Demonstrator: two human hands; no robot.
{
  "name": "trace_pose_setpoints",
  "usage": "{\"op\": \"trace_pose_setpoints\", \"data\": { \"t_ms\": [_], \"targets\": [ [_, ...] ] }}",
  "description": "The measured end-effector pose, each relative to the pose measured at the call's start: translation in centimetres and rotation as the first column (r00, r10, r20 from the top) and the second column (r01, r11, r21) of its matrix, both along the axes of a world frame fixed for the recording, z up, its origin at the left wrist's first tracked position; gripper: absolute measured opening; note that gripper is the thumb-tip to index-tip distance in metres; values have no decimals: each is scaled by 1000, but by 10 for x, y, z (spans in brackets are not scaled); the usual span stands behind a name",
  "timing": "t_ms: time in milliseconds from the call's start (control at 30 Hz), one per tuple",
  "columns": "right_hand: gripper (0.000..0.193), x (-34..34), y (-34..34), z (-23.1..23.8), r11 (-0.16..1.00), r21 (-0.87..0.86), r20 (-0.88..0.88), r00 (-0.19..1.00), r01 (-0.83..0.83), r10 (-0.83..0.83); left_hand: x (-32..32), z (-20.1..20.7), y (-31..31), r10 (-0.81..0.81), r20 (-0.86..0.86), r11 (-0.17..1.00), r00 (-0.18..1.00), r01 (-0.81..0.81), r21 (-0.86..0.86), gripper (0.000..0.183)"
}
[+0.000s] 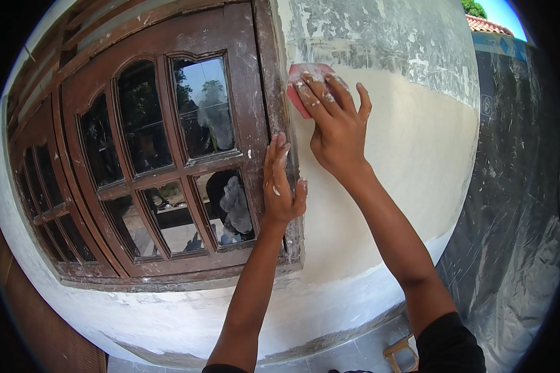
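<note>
My right hand [341, 121], with white smears on its fingers, presses a flat red putty spreader [297, 102] against the wall just right of the window frame. Its fingers lie over the spreader's face and hide part of it. Smooth cream filler [392, 143] coats the wall around and below that hand. Above it, the wall [386, 31] is rough, patchy grey and white. My left hand [280, 180] rests against the right side of the brown wooden window frame [274, 81], with its fingers stretched upward and whitish residue on them. Nothing shows in that hand.
A brown shutter window [149, 180] with several glass panes fills the left side. Dark plastic sheeting [510, 155] hangs at the right. Below, a small wooden stool [402, 354] stands on grey floor tiles [342, 355], close to my right elbow.
</note>
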State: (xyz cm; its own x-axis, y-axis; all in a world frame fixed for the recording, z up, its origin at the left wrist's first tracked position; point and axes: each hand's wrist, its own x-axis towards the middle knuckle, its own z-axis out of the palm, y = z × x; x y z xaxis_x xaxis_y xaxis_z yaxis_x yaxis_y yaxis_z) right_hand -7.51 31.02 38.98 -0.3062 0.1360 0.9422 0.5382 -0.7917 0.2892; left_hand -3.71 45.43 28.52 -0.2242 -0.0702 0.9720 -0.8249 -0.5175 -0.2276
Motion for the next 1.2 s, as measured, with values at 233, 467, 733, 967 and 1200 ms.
{"op": "trace_pose_setpoints", "data": {
  "t_ms": [233, 467, 733, 967, 1200],
  "targets": [
    [60, 19, 1, 23, 997, 4, -30, 996, 82, -82, -1, 3, -5, 18, -16, 999, 1000, -18, 28, 60],
    [60, 9, -18, -13, 987, -153, -27, 999, 41, -46, 0, -3, 0, 36, -33, 999, 999, -36, -4, 62],
    [58, 43, -31, 38, 978, 159, -83, 989, 136, -124, 0, -1, -5, 40, -34, 999, 999, -39, 31, 59],
    [65, 10, -5, -33, 996, -84, -38, 999, 21, -25, -1, -1, -1, 86, -6, 996, 996, -86, 20, 59],
    [59, 18, -8, 27, 994, 79, -54, 996, 81, -77, -1, -1, -9, 41, -11, 999, 999, -41, 0, 58]
  ]
}}
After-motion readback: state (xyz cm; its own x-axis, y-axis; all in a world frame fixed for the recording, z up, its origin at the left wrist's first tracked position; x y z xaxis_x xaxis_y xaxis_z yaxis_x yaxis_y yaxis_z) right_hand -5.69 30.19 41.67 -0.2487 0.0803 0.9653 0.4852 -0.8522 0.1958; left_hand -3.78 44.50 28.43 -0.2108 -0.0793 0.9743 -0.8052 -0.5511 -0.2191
